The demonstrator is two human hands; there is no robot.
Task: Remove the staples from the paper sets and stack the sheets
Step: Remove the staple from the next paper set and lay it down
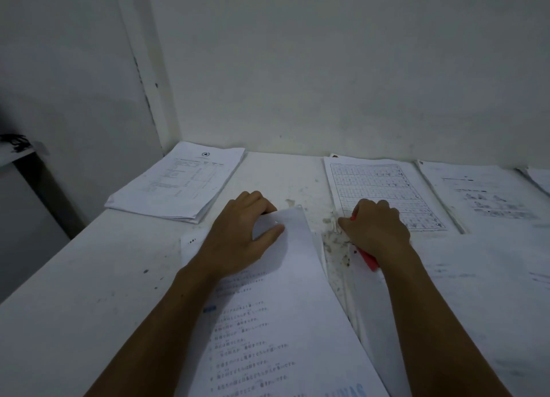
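Step in hand: separating sheets. Left hand (238, 233) pinches the sheet (285, 292) corner; right hand (376, 230) grips a red tool (369, 259). Next: move sheet to stack (178, 185)

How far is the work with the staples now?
Done, it seems: a stack lies at the far left. In hand: the left hand grips the top of a paper set; the right hand holds a red tool. Left: papers on the right.

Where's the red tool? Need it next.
In the right hand, its red tool showing under the wrist, right of the paper set near the gridded sheet.
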